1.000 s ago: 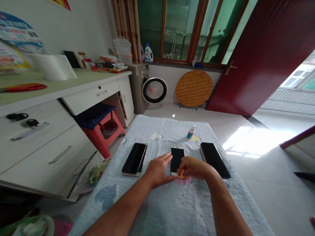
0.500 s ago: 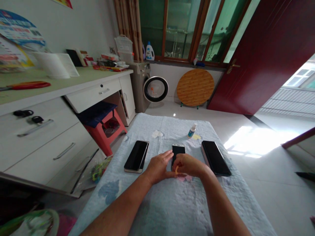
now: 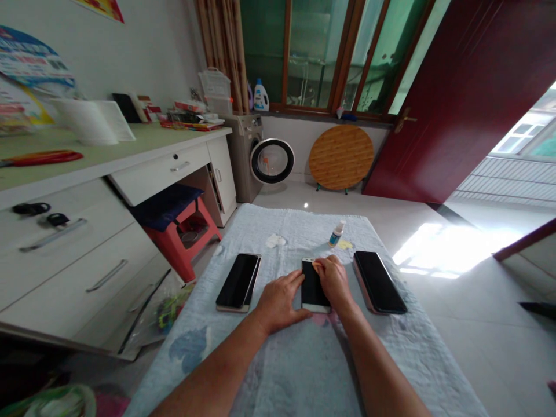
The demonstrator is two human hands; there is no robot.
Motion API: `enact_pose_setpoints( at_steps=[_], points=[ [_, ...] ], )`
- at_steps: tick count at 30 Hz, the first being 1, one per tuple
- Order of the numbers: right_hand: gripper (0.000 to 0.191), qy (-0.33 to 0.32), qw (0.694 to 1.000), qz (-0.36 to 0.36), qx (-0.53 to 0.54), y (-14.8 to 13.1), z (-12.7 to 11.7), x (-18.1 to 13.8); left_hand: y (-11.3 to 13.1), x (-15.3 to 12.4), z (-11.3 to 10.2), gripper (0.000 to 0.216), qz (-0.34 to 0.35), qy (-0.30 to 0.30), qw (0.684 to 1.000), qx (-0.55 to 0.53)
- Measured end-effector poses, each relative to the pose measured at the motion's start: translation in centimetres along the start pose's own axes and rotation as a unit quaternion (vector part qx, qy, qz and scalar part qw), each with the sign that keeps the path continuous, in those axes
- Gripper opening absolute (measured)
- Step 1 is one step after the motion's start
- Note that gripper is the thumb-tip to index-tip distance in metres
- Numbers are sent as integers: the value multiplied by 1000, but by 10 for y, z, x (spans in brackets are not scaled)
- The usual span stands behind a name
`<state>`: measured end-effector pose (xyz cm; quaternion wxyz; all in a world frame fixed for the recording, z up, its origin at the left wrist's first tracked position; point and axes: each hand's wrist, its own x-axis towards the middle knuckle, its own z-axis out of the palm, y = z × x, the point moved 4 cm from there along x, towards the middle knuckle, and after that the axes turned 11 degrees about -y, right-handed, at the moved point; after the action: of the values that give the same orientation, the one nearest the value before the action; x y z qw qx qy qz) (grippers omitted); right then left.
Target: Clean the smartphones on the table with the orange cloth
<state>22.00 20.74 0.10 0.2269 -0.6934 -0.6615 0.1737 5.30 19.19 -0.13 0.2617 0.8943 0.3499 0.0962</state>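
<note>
A smartphone (image 3: 313,292) with a white frame and dark screen lies face up on the cloth in the middle. My left hand (image 3: 280,296) rests against its left edge, fingers stretched out and thumb spread near the bottom corner. My right hand (image 3: 334,281) is closed on a small orange piece (image 3: 316,265), pressed against the upper part of the screen; most of the piece is hidden by the fingers. To the left lies a stack of dark-screened phones (image 3: 238,281). Another stack, with a black phone (image 3: 379,281) on top, lies to the right.
A small white-capped bottle (image 3: 336,234) stands beyond the phones on the pale blue cloth (image 3: 286,370). Left is a white desk (image 3: 78,255) with a red stool (image 3: 186,231) under it. A washing machine (image 3: 243,156) with its door open and a round wooden tabletop (image 3: 341,156) are behind.
My right hand has moved from the phone's lower end up to its top with the orange piece, uncovering the lower screen. My left hand stays at the left edge.
</note>
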Motion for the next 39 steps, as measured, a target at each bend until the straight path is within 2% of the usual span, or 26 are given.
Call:
enact_pose_setpoints(
  at_steps=[3, 7, 10, 15, 20, 26, 29, 35, 39],
  points=[
    [30, 37, 999, 35, -8, 10, 2, -1, 0, 0, 2, 80, -1, 8, 1000, 0],
    [32, 43, 998, 45, -14, 17, 3, -1, 1, -1, 3, 79, -7, 16, 1000, 1],
    [30, 36, 999, 13, -28, 12, 3, -1, 1, -1, 3, 77, -10, 18, 1000, 5],
    [28, -27, 993, -71, -88, -11, 7, -4, 3, -1, 1, 72, -21, 3, 1000, 7],
    [31, -65, 986, -109, -108, -22, 12, -8, 4, -2, -1, 74, -13, -2, 1000, -3],
    [29, -6, 993, -48, -109, -2, 15, -2, -2, -2, 3, 70, -13, 18, 1000, -11],
    [29, 3, 993, -27, -114, 0, 15, -1, -5, -1, 4, 71, -16, 16, 1000, -21],
    [33, -63, 989, -87, -103, -16, 11, -4, -1, -2, 0, 68, 9, 10, 1000, -28],
    [33, -81, 987, -112, -84, -20, 10, -4, 1, -1, 0, 72, 16, 16, 999, -45]
  ],
)
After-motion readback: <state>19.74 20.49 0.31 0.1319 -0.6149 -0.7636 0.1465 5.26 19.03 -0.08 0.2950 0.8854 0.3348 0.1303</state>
